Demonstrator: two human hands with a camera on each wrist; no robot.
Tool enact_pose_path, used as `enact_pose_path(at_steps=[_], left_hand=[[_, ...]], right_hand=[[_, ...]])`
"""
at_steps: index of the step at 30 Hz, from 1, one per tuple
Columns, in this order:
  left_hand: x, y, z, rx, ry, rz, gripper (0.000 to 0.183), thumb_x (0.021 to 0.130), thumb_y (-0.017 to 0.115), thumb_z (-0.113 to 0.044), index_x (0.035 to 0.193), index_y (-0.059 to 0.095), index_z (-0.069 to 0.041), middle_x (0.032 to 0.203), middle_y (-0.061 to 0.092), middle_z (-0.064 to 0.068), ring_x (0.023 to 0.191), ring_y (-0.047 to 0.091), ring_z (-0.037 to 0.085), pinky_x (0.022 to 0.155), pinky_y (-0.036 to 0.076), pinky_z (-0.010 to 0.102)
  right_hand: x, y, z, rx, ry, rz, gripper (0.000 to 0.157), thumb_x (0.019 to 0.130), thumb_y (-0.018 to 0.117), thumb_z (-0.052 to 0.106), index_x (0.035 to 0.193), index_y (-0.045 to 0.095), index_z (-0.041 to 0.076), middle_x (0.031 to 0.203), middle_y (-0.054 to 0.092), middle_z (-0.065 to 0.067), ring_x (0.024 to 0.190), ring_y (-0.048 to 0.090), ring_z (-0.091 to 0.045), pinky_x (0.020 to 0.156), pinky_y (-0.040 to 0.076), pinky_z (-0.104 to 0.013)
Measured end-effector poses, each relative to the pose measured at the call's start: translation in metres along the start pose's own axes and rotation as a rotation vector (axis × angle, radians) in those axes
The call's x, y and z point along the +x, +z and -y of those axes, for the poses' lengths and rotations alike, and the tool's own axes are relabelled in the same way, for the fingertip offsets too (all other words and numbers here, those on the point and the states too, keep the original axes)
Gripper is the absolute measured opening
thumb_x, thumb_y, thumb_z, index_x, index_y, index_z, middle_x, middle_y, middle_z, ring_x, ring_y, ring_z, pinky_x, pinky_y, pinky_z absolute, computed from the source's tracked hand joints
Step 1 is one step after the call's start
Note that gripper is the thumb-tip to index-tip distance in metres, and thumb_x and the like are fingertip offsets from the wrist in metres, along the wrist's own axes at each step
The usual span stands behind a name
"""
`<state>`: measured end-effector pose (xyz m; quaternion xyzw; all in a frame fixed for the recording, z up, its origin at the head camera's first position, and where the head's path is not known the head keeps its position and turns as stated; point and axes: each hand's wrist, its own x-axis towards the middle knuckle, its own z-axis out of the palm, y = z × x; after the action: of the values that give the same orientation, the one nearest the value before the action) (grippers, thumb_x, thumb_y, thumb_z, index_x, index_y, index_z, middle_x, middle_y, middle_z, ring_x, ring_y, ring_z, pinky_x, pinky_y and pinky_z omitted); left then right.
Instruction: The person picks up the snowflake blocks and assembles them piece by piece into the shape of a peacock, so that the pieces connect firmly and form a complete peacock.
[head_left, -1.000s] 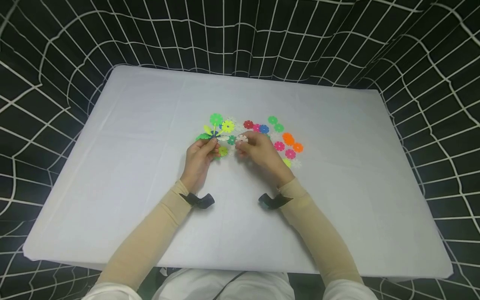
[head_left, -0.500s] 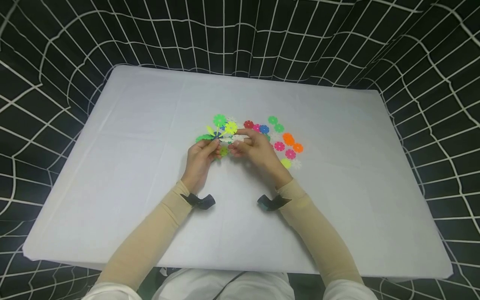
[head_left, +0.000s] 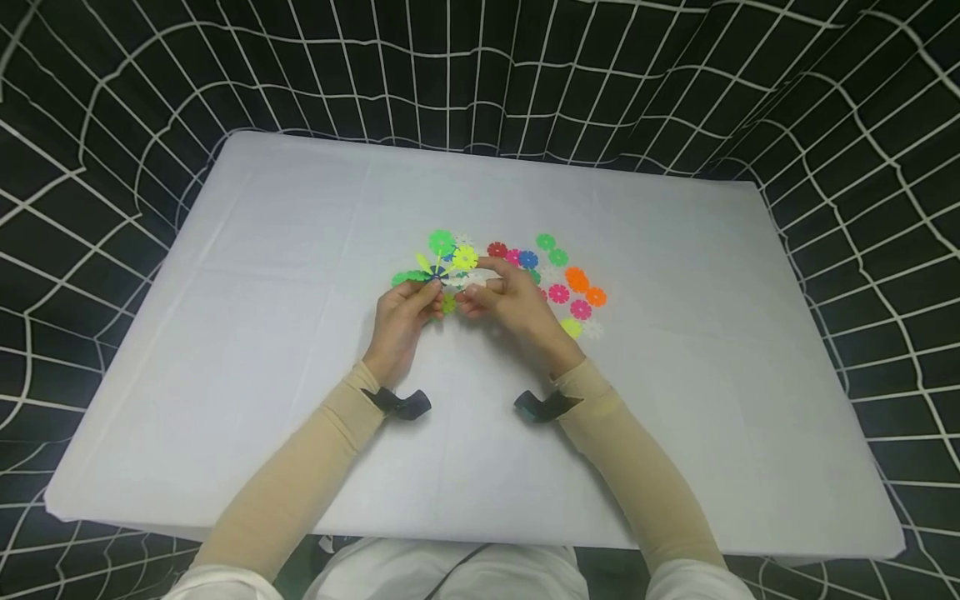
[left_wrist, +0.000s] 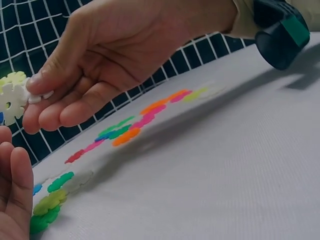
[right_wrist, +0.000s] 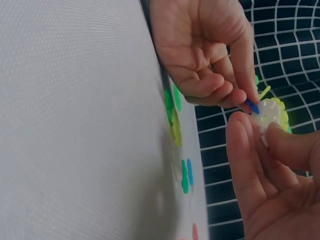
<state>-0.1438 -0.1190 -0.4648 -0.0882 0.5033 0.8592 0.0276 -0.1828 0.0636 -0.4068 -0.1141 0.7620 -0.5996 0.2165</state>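
My left hand [head_left: 401, 321] pinches a blue notched flower disc [right_wrist: 252, 106] between thumb and fingers. Several discs are joined around it, among them a yellow disc [head_left: 465, 258] and a light green disc [head_left: 442, 242], all held above the table. From the other side my right hand [head_left: 521, 304] pinches white pieces at the cluster's edge, thumb on a white disc [right_wrist: 267, 112]. Its index finger stretches toward the yellow disc in the head view. The two hands' fingertips are close together. Fingers partly hide the joint between white and blue.
Loose flower discs lie on the white table [head_left: 675, 400] beyond and right of the hands: orange discs [head_left: 577, 279], a pink disc [head_left: 558, 293], a red disc [head_left: 497, 249] and several others. Black netted walls [head_left: 480, 75] surround the table's back and sides.
My right hand has moved left, bringing its white disc against the cluster in my left hand. The cluster has shifted slightly right; over the last half second the hands barely move.
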Motion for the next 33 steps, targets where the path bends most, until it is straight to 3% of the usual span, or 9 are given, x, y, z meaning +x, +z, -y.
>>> enact_pose_path(at_steps=[9, 15, 18, 23, 25, 28, 30, 33], left_hand=[[0.001, -0.001, 0.002, 0.143, 0.052, 0.001, 0.009, 0.096, 0.069, -0.011, 0.091, 0.065, -0.003, 0.083, 0.067, 0.003, 0.079, 0.063, 0.014, 0.071, 0.058, 0.022], [0.001, -0.001, 0.004, 0.186, 0.058, 0.022, 0.010, 0.098, 0.065, -0.011, 0.093, 0.062, -0.003, 0.084, 0.065, 0.003, 0.078, 0.062, 0.014, 0.070, 0.058, 0.022], [0.000, 0.001, 0.005, 0.171, 0.047, 0.047, 0.008, 0.101, 0.060, -0.013, 0.097, 0.059, -0.006, 0.086, 0.062, 0.002, 0.080, 0.060, 0.013, 0.072, 0.057, 0.022], [0.000, 0.004, 0.003, 0.129, 0.017, 0.080, 0.013, 0.106, 0.049, -0.014, 0.095, 0.054, -0.008, 0.089, 0.057, 0.000, 0.082, 0.057, 0.012, 0.074, 0.055, 0.024], [0.000, 0.005, 0.002, 0.119, 0.011, 0.085, 0.016, 0.106, 0.047, -0.014, 0.093, 0.053, -0.008, 0.091, 0.055, 0.001, 0.083, 0.056, 0.013, 0.075, 0.054, 0.025], [-0.001, 0.005, -0.001, 0.106, 0.012, 0.097, 0.021, 0.105, 0.047, -0.014, 0.087, 0.049, -0.003, 0.093, 0.052, 0.001, 0.087, 0.054, 0.014, 0.077, 0.053, 0.025], [-0.002, 0.005, -0.002, 0.101, 0.010, 0.106, 0.023, 0.104, 0.048, -0.013, 0.085, 0.047, -0.001, 0.094, 0.051, 0.000, 0.090, 0.053, 0.014, 0.081, 0.052, 0.025], [-0.004, 0.003, -0.003, 0.091, 0.002, 0.133, 0.024, 0.102, 0.050, -0.011, 0.081, 0.046, 0.001, 0.092, 0.048, -0.002, 0.094, 0.053, 0.014, 0.087, 0.053, 0.025]], right_hand=[[0.001, -0.001, -0.001, -0.095, 0.080, 0.005, 0.067, 0.096, 0.066, 0.003, 0.155, 0.033, 0.008, 0.103, 0.076, -0.022, 0.088, 0.077, -0.035, 0.083, 0.064, -0.035], [0.004, -0.001, -0.005, -0.078, 0.097, 0.042, 0.070, 0.096, 0.067, 0.003, 0.156, 0.032, 0.007, 0.101, 0.076, -0.022, 0.086, 0.077, -0.030, 0.082, 0.064, -0.035], [0.002, -0.004, -0.006, -0.097, 0.093, 0.106, 0.069, 0.095, 0.070, 0.010, 0.154, 0.034, 0.008, 0.102, 0.077, -0.017, 0.089, 0.076, -0.026, 0.087, 0.060, -0.028], [-0.006, -0.025, -0.004, -0.286, 0.132, 0.259, 0.058, 0.095, 0.070, 0.026, 0.146, 0.045, 0.016, 0.104, 0.076, -0.009, 0.091, 0.068, -0.022, 0.092, 0.053, -0.035], [-0.008, -0.036, -0.003, -0.373, 0.133, 0.237, 0.046, 0.096, 0.066, 0.026, 0.139, 0.053, 0.017, 0.105, 0.074, -0.011, 0.094, 0.067, -0.026, 0.094, 0.054, -0.040], [-0.009, -0.051, -0.001, -0.501, 0.140, 0.077, 0.038, 0.099, 0.061, 0.025, 0.135, 0.060, 0.015, 0.112, 0.071, -0.010, 0.099, 0.064, -0.028, 0.093, 0.055, -0.043], [-0.008, -0.058, -0.002, -0.601, 0.145, -0.025, 0.038, 0.099, 0.060, 0.025, 0.135, 0.061, 0.012, 0.114, 0.066, -0.012, 0.101, 0.059, -0.030, 0.090, 0.054, -0.043], [-0.006, -0.064, -0.007, -0.749, 0.163, -0.069, 0.043, 0.099, 0.058, 0.027, 0.139, 0.056, 0.010, 0.121, 0.056, -0.012, 0.110, 0.050, -0.028, 0.092, 0.052, -0.043]])
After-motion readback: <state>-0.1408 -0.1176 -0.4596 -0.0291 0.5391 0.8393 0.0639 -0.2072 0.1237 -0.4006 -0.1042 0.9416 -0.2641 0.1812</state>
